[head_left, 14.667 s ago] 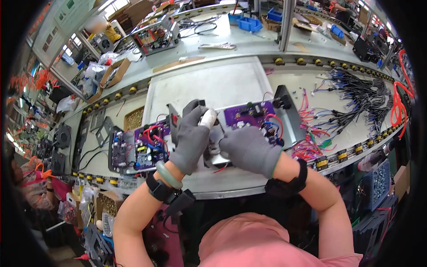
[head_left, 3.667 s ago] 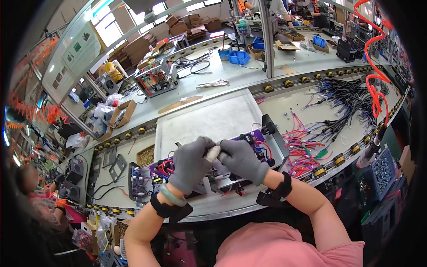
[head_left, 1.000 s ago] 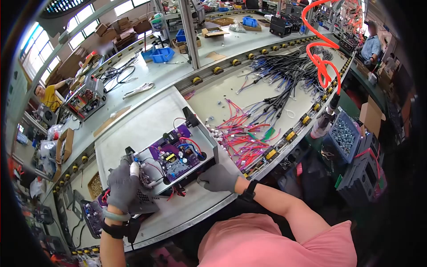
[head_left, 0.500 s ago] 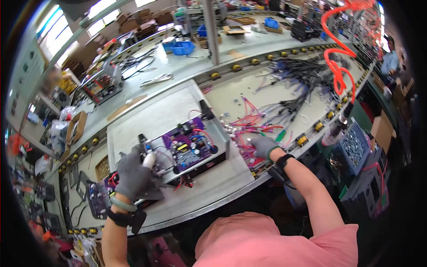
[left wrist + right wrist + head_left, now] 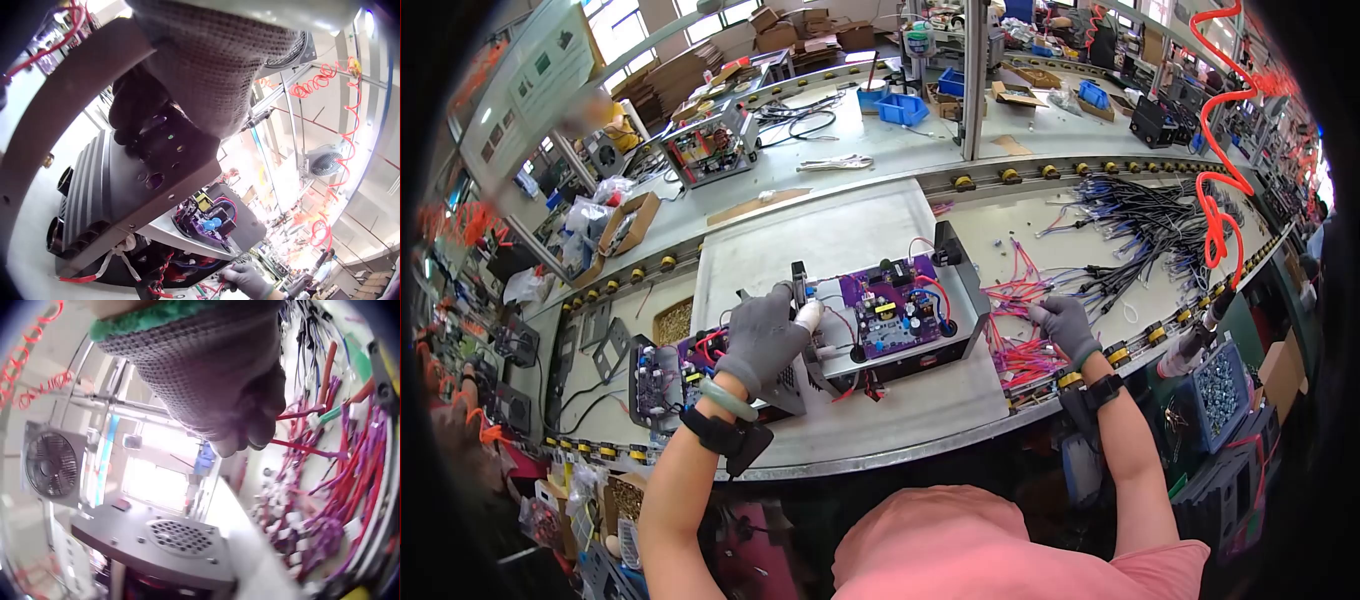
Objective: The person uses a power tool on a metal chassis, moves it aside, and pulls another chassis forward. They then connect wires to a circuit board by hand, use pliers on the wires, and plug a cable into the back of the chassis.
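Observation:
My gloved left hand [image 5: 765, 335], one finger wrapped in white, grips a black metal panel [image 5: 169, 169] with fins and holes. The panel stands at the left end of an open metal chassis [image 5: 972, 318], which carries a purple circuit board [image 5: 885, 310]. My gloved right hand [image 5: 1065, 325] is over a pile of red and purple wires [image 5: 1025, 355] right of the chassis. In the right wrist view its curled fingers [image 5: 259, 428] pinch red wires [image 5: 306, 449] with purple ends. Behind my left hand, a second unit with purple boards [image 5: 700, 355] is partly hidden.
Black cables [image 5: 1155, 235] are heaped at the back right. A red coiled hose [image 5: 1225, 190] hangs to a tool at the right edge, near a blue bin [image 5: 1215, 395] of screws. A white board [image 5: 820, 230] lies under the chassis. Rollers [image 5: 1010, 176] line the bench.
My right hand has left the chassis front, moved right to the wire pile and taken hold of wires. My left hand has stayed at the chassis's left end. The head view has swung left.

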The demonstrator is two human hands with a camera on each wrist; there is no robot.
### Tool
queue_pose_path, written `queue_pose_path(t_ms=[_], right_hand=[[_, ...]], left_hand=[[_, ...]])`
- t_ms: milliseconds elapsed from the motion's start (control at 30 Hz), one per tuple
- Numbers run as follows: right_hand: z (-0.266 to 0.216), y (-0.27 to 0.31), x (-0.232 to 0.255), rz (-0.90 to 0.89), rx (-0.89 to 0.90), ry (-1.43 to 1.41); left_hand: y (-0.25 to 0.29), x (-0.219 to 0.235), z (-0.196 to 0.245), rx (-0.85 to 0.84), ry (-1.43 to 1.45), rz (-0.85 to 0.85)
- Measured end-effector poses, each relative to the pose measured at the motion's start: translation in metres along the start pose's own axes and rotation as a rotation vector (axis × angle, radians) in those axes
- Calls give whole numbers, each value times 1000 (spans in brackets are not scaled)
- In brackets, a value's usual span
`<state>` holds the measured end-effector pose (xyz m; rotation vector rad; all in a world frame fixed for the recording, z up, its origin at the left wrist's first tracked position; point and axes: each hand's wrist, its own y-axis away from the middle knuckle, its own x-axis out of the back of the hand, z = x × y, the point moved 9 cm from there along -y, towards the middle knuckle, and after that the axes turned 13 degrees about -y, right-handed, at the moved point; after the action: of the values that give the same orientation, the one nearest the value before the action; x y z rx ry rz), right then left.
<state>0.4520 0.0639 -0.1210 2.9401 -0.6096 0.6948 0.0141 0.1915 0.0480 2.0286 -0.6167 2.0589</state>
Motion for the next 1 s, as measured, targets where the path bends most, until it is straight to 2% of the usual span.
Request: queue_pose_path(t_ms=[33, 67, 100, 167, 200, 233, 267, 300, 367, 433, 500, 567, 633, 700, 733, 833, 900, 967, 1000], right_hand=[[-7, 0, -1, -26, -43, -49], [-21, -3, -2, -59, 101, 134], [-35, -3, 0, -51, 100, 134], [-81, 7, 17, 43, -2, -164], [-110, 15, 22, 21, 7, -317], [-139, 26, 26, -2, 15, -470], [-166, 38, 27, 6, 13, -466], [-195, 50, 22, -25, 28, -556], [-226, 59, 5, -67, 47, -643], [-245, 66, -25, -210, 76, -730], [-254, 69, -49, -262, 79, -725], [-264, 77, -66, -200, 88, -794], [-265, 81, -79, -200, 107, -818], [-269, 88, -96, -364, 106, -724], [-262, 91, -105, -405, 50, -679], [-261, 102, -130, -542, 116, -549], [-257, 101, -133, -567, 108, -520], [-258, 103, -135, -574, 272, -334], [-255, 106, -139, -602, 281, -329]], left_hand=[[1, 0, 1, -8, -11, -4], [1, 1, 1, -18, -20, 7], [1, 4, 2, -25, -20, 10], [2, 10, 4, 10, -31, 26], [2, 7, 7, 3, -23, 28], [7, 26, 19, -113, -48, 278], [18, 43, 31, -226, -72, 530], [21, 49, 43, -231, -69, 532], [37, 67, 92, -457, 466, 407], [42, 55, 125, -430, 828, 151], [50, 36, 149, -453, 945, 61], [50, 4, 151, -412, 915, -58], [59, -23, 144, -211, 1134, -348], [72, -28, 137, -168, 1265, -436], [78, -21, 135, -187, 1316, -461], [94, -22, 128, -144, 1438, -570], [101, -20, 114, -121, 1441, -567], [108, -33, 102, -75, 1319, -566], [107, -19, 95, -188, 1160, -297]])
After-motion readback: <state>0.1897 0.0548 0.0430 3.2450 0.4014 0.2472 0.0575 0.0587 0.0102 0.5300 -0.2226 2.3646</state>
